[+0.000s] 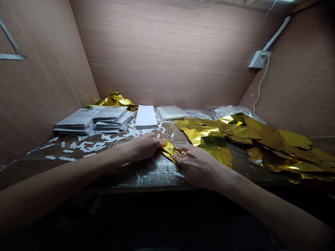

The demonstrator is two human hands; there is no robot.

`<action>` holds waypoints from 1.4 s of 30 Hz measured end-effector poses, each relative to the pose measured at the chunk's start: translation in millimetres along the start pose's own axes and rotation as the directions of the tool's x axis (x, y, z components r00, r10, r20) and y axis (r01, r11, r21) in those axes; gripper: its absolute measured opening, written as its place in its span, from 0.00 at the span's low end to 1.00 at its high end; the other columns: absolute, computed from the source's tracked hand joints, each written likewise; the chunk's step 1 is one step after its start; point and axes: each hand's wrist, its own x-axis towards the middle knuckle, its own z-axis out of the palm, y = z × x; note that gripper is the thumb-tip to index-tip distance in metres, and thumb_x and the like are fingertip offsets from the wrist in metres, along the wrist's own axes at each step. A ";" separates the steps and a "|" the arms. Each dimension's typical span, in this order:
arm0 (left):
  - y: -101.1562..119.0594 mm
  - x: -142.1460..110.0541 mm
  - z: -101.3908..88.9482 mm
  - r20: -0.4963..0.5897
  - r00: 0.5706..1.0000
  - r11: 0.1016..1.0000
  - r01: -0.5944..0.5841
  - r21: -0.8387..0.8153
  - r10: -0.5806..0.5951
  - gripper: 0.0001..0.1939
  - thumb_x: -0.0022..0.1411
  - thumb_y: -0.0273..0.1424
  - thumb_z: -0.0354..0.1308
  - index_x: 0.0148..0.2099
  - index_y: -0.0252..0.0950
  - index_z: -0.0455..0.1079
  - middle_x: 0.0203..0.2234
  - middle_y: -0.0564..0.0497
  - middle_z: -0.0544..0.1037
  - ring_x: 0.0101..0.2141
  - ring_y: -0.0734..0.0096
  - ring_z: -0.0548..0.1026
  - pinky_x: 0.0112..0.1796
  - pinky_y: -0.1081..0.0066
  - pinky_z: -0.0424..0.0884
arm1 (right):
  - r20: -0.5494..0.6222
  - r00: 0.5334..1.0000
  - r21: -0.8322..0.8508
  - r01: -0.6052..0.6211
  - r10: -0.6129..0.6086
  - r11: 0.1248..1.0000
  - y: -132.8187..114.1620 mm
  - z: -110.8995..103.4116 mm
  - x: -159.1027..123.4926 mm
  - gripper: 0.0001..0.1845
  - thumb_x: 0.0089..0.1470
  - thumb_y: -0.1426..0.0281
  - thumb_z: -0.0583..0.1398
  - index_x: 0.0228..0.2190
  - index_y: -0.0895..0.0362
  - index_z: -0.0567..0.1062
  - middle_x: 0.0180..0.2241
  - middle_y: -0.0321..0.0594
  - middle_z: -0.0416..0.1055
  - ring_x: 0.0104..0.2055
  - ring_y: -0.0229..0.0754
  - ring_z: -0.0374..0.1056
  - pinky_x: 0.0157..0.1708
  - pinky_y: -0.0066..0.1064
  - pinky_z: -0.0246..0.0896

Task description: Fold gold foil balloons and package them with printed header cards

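Note:
Between my two hands, just above the front of the table [146, 177], is a small folded piece of gold foil [169, 150]. My left hand [149, 143] is closed and pinches its far left end. Closed on its near right end is my right hand [195, 162], the fingers curled and hiding part of the foil. Larger gold foil sheets [209, 137] lie flat right behind my right hand. A small white paper scrap [179, 174] rests on the table beside that hand.
Stacks of printed white cards [78, 118] stand at the back left, next to a plain white stack [146, 116]. Many paper scraps [91, 148] litter the left side. Clear plastic sleeves [171, 112] lie at the back. More gold foil [282, 146] covers the right.

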 end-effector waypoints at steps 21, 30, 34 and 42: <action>16.7 -12.8 6.0 0.174 0.971 0.985 -0.147 -0.093 0.162 0.33 0.75 0.43 0.44 0.73 0.29 0.55 0.70 0.40 0.57 0.71 0.55 0.52 0.69 0.58 0.46 | 0.113 0.938 0.371 -0.346 0.328 0.861 42.4 -6.6 43.6 0.18 0.56 0.67 0.64 0.48 0.55 0.80 0.38 0.42 0.82 0.37 0.43 0.75 0.35 0.28 0.63; 19.7 -15.4 8.2 0.116 0.984 0.984 -0.118 -0.132 0.134 0.37 0.74 0.49 0.44 0.74 0.30 0.52 0.71 0.38 0.53 0.71 0.55 0.52 0.69 0.58 0.46 | 0.380 0.862 0.084 -0.393 0.335 0.916 24.4 -32.9 71.8 0.11 0.53 0.64 0.66 0.35 0.59 0.82 0.32 0.47 0.78 0.35 0.45 0.73 0.29 0.30 0.58; 21.7 -16.1 4.4 0.126 0.982 0.987 -0.131 -0.089 0.142 0.37 0.73 0.47 0.46 0.74 0.29 0.52 0.71 0.38 0.54 0.71 0.54 0.52 0.69 0.57 0.45 | 0.421 0.828 0.264 -0.501 0.369 0.824 32.5 -26.6 75.0 0.07 0.47 0.68 0.68 0.30 0.58 0.78 0.26 0.38 0.73 0.28 0.39 0.68 0.24 0.27 0.56; 23.5 -17.5 -11.1 0.183 0.982 0.990 -0.022 -0.138 0.047 0.35 0.73 0.49 0.48 0.70 0.30 0.60 0.69 0.39 0.62 0.68 0.52 0.60 0.69 0.57 0.50 | 0.450 0.867 0.805 -0.497 0.212 0.325 63.5 5.8 81.0 0.05 0.47 0.68 0.64 0.26 0.56 0.74 0.22 0.35 0.70 0.19 0.34 0.62 0.18 0.26 0.55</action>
